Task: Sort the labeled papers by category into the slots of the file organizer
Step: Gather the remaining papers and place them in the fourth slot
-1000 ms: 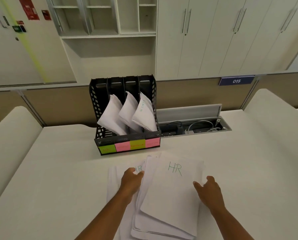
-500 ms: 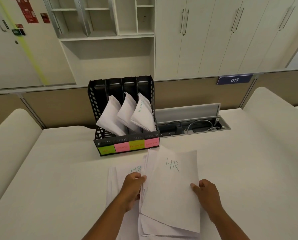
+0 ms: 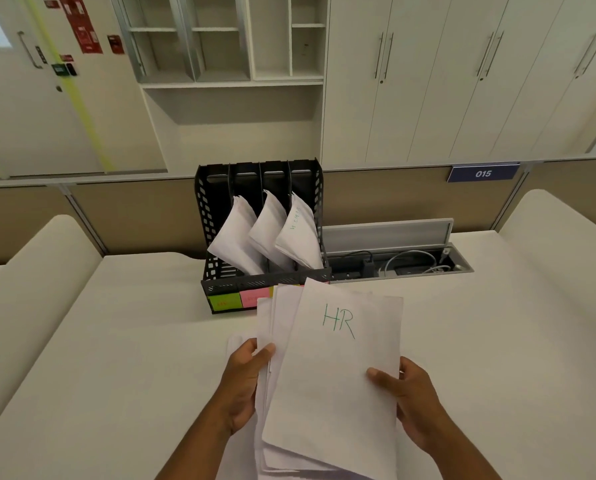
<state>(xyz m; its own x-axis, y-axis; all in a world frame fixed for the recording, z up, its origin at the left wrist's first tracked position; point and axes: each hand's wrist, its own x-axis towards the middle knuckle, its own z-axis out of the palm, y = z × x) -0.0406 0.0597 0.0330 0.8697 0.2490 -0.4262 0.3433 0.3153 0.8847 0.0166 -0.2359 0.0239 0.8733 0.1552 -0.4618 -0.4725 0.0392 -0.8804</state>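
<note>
White desk (image 3: 116, 341); left hand (image 3: 244, 382), right hand (image 3: 414, 400) grip paper stack (image 3: 334, 393), half-covering organizer (image 3: 213, 216) labels (image 3: 237, 299).

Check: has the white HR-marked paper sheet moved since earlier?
Yes. The white HR-marked paper sheet rose toward the black plastic file organizer, now overlapping its front.

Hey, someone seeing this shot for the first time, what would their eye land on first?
The top sheet with HR in green letters, front and centre, crowning a paper stack that the left hand and right hand grip by its edges. Behind it, the black file organizer holds three leaning bundles of white papers, with green and pink sticky labels on its front.
</note>
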